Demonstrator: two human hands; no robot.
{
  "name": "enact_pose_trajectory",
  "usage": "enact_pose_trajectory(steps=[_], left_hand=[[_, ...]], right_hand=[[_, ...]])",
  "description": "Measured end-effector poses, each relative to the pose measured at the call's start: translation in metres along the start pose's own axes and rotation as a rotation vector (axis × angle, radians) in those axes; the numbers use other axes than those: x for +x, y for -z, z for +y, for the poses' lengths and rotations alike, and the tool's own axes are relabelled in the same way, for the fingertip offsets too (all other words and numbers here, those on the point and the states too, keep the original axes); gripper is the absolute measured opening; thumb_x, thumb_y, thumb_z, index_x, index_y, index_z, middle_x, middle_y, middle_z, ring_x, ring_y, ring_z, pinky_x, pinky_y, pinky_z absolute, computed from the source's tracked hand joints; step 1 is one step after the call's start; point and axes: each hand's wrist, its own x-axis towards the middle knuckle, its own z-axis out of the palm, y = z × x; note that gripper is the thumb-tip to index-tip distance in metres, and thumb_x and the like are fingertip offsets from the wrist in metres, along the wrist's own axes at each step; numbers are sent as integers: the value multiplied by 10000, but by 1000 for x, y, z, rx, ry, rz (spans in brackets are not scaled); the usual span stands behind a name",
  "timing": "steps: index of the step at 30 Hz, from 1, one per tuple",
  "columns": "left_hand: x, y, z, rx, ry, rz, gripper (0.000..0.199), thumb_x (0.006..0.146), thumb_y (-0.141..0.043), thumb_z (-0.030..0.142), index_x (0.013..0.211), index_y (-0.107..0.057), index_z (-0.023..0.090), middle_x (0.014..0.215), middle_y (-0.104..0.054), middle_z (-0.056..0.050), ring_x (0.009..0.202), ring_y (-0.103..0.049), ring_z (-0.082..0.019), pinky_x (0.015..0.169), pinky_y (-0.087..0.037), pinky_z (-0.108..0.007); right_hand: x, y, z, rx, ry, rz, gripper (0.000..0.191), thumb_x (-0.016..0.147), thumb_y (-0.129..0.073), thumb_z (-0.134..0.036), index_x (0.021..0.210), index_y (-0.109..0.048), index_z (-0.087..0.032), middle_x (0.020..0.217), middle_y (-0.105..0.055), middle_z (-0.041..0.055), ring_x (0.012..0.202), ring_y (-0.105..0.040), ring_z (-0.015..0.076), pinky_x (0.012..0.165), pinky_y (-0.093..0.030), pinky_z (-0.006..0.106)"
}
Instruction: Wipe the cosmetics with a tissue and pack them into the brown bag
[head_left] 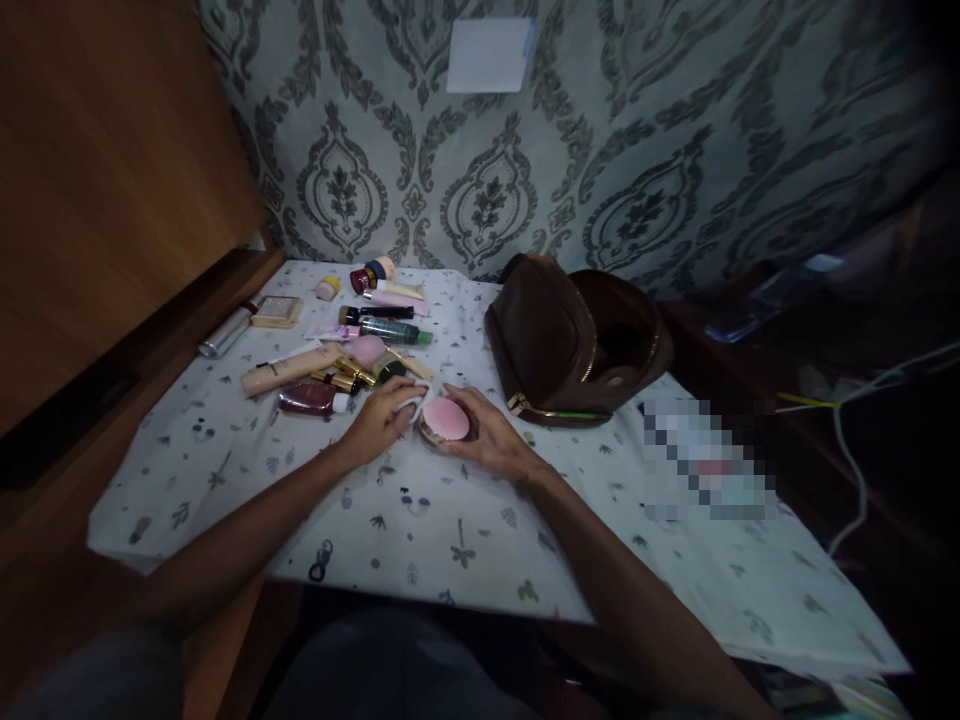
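Head view: right hand (491, 437) curved round pink-topped pot (446, 419), fingers parted to its width, mid-table. Left hand (379, 419) half-curled, gripping white wipe (423, 391) just beside pot. Dark red bottle (306, 397) farther left; brown bag (536, 325) gaping, far right.

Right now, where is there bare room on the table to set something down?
Bare tablecloth lies between the left hand, the right hand and the near edge, and at left, nearer than the dark red bottle. Cosmetics crowd the back left; the brown bag takes the back right.
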Motion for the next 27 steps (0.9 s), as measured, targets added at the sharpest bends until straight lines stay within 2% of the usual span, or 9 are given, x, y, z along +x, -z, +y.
enact_pose_trajectory(steps=[2, 5, 7, 11, 13, 16, 20, 24, 27], left_hand=[[0, 0, 1, -15, -1, 39, 330, 917, -459, 187, 1184, -654, 181, 1209, -590, -109, 1124, -591, -222, 706, -552, -263], [-1, 0, 5, 0, -112, 112, 321, 938, -456, 179, 1195, -649, 177, 1205, -594, -112, 1147, -581, -220, 905, -528, -350], [-3, 0, 12, 22, -202, 142, 319, 958, -441, 175, 1205, -644, 178, 1215, -590, -124, 1159, -574, -222, 980, -488, -395], [-8, -1, 29, 67, -371, 73, 366, 973, -394, 136, 1259, -611, 210, 1277, -580, -145, 1197, -542, -239, 1012, -451, -457], [-9, -2, 35, 79, -415, 41, 402, 969, -381, 120, 1299, -583, 229, 1297, -576, -144, 1209, -530, -246, 1020, -440, -478], [-8, -2, 36, 71, -366, 68, 423, 969, -393, 142, 1350, -549, 236, 1317, -553, -139, 1225, -519, -251, 1033, -435, -464], [-4, 0, 25, -32, -212, 93, 467, 930, -399, 126, 1372, -532, 199, 1285, -552, -134, 1223, -528, -248, 1038, -441, -418], [1, 1, 23, -174, -110, -19, 492, 832, -470, 109, 1312, -565, 161, 1182, -607, -120, 1127, -578, -260, 998, -466, -412], [2, -1, 30, -255, -13, -81, 469, 854, -549, 206, 1319, -531, 150, 1222, -594, -127, 1167, -557, -277, 1044, -437, -436]], right_hand=[[0, -4, 2, 116, -47, 54, 849, 689, -806, -514, 1424, -468, -258, 1175, -515, 77, 1149, -530, 272, 1049, -423, 461], [0, -8, 4, 198, -127, 132, 916, 648, -821, -551, 1428, -459, -237, 1175, -497, 82, 1156, -518, 268, 1044, -430, 453], [2, -9, 5, 204, -163, 168, 918, 617, -834, -559, 1403, -488, -234, 1155, -495, 79, 1139, -518, 265, 1040, -433, 459], [5, -8, 7, 233, -191, 218, 810, 595, -838, -558, 1289, -589, -223, 1108, -511, 72, 1099, -536, 259, 1015, -452, 454], [5, -6, 5, 273, -188, 192, 698, 606, -833, -549, 1190, -645, -216, 1089, -545, 68, 1087, -554, 254, 1005, -459, 434], [4, -4, -1, 407, -212, 103, 577, 644, -818, -525, 1109, -669, -217, 1062, -621, 57, 1046, -593, 236, 962, -481, 395], [1, -5, -9, 652, -288, 29, 631, 593, -848, -502, 1131, -663, -228, 1059, -685, 48, 965, -642, 234, 858, -521, 362], [0, -7, -15, 806, -259, 47, 636, 569, -852, -540, 1095, -689, -222, 1058, -708, 55, 979, -657, 247, 906, -506, 367], [3, -9, -17, 870, -201, 80, 560, 603, -829, -568, 1023, -704, -218, 1047, -715, 68, 1024, -650, 269, 924, -501, 378]])
